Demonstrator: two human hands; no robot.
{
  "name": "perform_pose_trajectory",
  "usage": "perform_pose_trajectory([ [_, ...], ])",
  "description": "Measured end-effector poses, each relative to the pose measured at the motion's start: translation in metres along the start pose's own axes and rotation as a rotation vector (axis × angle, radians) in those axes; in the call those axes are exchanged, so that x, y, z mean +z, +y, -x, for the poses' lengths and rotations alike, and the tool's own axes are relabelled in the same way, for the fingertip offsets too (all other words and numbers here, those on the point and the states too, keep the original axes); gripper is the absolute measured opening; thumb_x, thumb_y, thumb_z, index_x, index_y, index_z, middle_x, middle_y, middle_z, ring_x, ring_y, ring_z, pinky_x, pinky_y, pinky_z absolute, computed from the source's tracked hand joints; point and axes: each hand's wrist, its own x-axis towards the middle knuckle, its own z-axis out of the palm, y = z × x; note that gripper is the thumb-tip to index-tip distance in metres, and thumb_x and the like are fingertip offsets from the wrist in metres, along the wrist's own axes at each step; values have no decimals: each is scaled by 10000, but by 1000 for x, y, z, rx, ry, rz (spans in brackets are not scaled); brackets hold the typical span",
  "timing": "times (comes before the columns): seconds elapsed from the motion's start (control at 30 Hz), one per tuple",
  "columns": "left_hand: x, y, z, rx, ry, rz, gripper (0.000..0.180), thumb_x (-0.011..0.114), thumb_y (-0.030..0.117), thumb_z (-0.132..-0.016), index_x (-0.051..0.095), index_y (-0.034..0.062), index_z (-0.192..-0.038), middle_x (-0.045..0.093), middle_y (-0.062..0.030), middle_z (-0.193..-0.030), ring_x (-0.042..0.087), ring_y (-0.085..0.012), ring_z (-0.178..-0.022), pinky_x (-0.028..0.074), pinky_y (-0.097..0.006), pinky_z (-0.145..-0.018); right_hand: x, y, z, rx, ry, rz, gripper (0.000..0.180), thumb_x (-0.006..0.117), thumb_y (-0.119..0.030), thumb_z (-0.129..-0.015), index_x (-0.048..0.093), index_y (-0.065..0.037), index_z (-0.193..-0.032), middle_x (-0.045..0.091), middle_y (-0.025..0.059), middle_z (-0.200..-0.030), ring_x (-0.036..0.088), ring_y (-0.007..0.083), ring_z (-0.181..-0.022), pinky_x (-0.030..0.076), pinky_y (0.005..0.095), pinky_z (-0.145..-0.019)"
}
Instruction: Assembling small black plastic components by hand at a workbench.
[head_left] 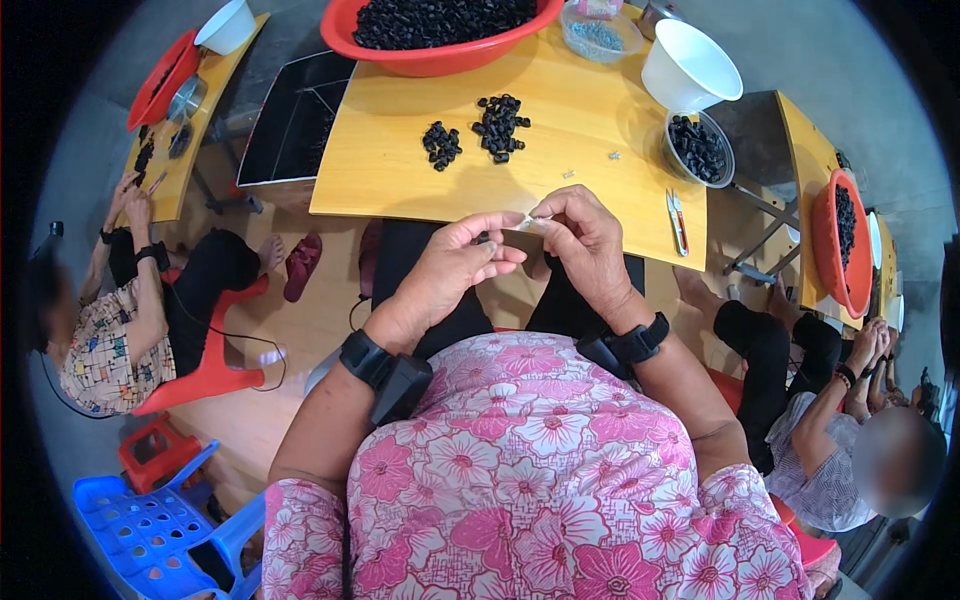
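At the near edge of the yellow table (pixel 390 150), my left hand (pixel 455 262) and my right hand (pixel 585 250) meet in front of my body. Thumb and forefinger of each pinch a tiny whitish piece (pixel 528 222), too small to make out its kind. Something small and dark shows by the left fingers, partly hidden. Beyond my hands lie two heaps of small black parts, a smaller left heap (pixel 441 146) and a larger right heap (pixel 500 127). Two little pale bits, one nearer (pixel 569 174) and one farther right (pixel 615 155), rest on the wood.
A red basin (pixel 430 62) of black parts stands at the back. On the right are a white bowl (pixel 690 68), a clear tub (pixel 590 50) of small silvery pieces, a bowl of black parts (pixel 698 150) and snips (pixel 677 222). Other people sit at tables on both sides.
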Motion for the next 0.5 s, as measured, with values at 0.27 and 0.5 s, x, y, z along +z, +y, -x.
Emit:
perform_pose_trajectory([
  [0.27, 7, -5, -3, 55, 21, -209, 624, 517, 50, -932, 237, 30, -1490, 607, -86, -1154, 651, -149, -925, 532, -243, -769, 3, 6, -1, -29, -38, -13, 54, 672, -16, -808, 643, -8, -853, 577, 62, -818, 563, 141, -721, 461, 263, -646],
  [0.5, 13, -5, -4, 99, 43, -277, 737, 543, -9, -895, 138, 27, -1510, 626, -78, -1119, 626, -117, -932, 517, -236, -772, 7, 5, 1, 58, -138, -45, 74, 688, -46, -798, 699, -43, -871, 575, 57, -759, 542, 154, -705, 451, 268, -657],
])
